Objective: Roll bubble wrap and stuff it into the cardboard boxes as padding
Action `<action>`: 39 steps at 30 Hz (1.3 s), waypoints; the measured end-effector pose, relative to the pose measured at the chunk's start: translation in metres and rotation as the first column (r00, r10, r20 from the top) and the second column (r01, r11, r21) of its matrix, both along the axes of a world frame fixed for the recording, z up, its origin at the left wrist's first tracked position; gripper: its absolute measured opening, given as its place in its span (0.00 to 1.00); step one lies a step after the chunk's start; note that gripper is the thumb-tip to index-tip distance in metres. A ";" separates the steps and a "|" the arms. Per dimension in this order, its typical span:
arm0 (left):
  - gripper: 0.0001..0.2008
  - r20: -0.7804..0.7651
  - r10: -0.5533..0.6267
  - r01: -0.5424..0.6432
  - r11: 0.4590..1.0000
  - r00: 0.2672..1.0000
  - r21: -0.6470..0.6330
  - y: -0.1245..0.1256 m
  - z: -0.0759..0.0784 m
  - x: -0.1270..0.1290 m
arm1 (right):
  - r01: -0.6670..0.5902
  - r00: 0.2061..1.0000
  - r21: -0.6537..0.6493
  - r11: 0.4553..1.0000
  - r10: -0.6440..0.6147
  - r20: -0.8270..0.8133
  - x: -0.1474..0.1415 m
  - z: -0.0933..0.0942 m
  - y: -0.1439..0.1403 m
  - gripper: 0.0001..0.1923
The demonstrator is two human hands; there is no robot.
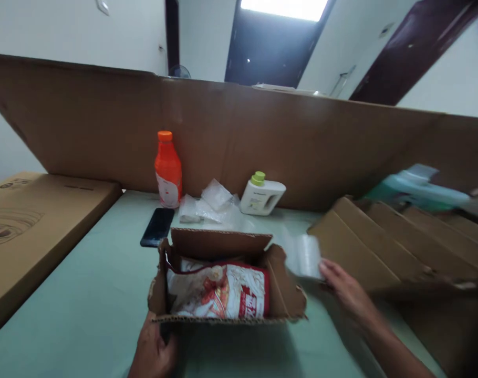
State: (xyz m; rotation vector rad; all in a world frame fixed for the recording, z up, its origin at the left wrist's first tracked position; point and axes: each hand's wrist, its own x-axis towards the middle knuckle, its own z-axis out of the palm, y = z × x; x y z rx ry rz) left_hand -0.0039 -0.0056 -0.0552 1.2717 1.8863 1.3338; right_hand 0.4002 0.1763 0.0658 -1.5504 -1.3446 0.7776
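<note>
A small open cardboard box point(287, 289) stands in front of me with its flaps up. Inside lies a red and white printed food bag point(219, 289). My left hand point(154, 344) grips the box at its near left corner, some fingers hidden beneath it. To the right of the box, my right hand point(343, 286) pinches a piece of translucent plastic wrapping point(309, 256), blurred by motion. More crumpled clear plastic wrapping point(211, 205) lies behind the box.
At the back stand an orange bottle point(168, 170) and a white jug with a green cap point(262, 195). A black phone point(157, 227) lies behind the box. Cardboard boxes flank the table: a flat one point(38, 226) left, a larger one point(365, 247) right holding a blue-green bottle point(416, 189).
</note>
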 end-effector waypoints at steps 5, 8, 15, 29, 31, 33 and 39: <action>0.15 -0.095 0.094 -0.101 0.993 0.991 -0.064 -0.009 0.008 -0.002 | 0.124 0.954 0.025 0.992 -0.126 0.273 0.022 -0.017 -0.087 0.26; 0.16 -0.073 0.075 -0.077 0.997 0.995 -0.028 -0.003 0.018 0.000 | -0.231 0.940 -0.051 0.972 0.236 0.245 -0.022 -0.018 -0.109 0.29; 0.17 -0.029 0.071 -0.072 0.997 0.997 -0.035 -0.008 0.040 0.012 | -0.565 0.823 0.001 0.825 0.563 0.068 -0.107 -0.040 -0.109 0.31; 0.27 0.086 -0.198 0.201 0.979 0.976 -0.037 0.094 0.076 0.034 | -0.334 0.918 0.117 0.935 0.295 0.265 -0.088 -0.024 -0.057 0.19; 0.32 0.127 -0.217 0.220 0.975 0.968 -0.014 0.084 0.068 0.028 | -0.258 0.928 0.215 0.942 0.180 0.325 -0.066 -0.013 -0.064 0.16; 0.38 0.156 -0.188 0.194 0.981 0.970 -0.027 0.069 0.061 0.019 | -0.166 0.936 0.275 0.947 0.064 0.345 -0.045 -0.001 -0.069 0.13; 0.44 0.108 -0.200 0.201 0.980 0.974 -0.001 0.076 0.067 0.010 | -0.234 0.951 0.156 0.960 0.193 0.241 -0.049 0.002 -0.046 0.22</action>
